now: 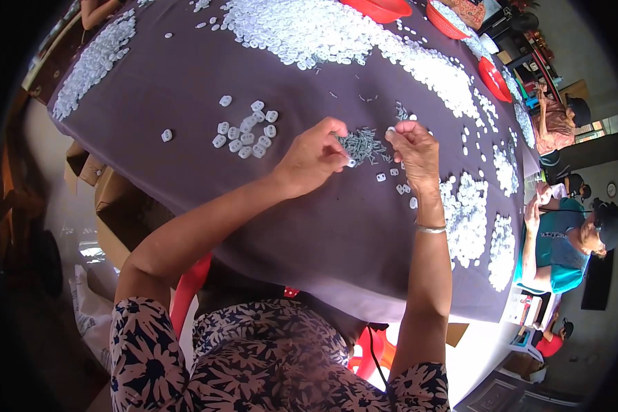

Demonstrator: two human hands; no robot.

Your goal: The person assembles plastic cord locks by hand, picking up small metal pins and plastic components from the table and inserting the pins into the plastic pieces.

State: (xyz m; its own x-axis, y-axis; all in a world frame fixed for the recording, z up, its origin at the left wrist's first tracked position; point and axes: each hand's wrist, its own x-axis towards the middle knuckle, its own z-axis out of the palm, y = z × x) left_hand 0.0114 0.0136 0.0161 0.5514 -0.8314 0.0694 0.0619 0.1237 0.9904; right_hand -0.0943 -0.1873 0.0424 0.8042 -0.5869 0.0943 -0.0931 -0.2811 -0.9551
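Dark purple cloth [288,233] covers the table, and its far edge runs out past the top of my view. Across it spreads a big white heap [302,34], its pieces blurring together in the glare. Behind that, a red basket [378,10] is cut off by the upper rim. My left hand [314,158] and right hand [417,151] face each other near the middle, the fingers of both curled in. Off to the left lies a loose cluster [247,130] of white pieces. Between my hands are grey nails [364,145], partly covered by my left fingers. My left thumb pinches a white clip [351,163] — the finger opposite is hidden. My right thumb and forefinger pinch a pale bit [390,133] — too small to make out.
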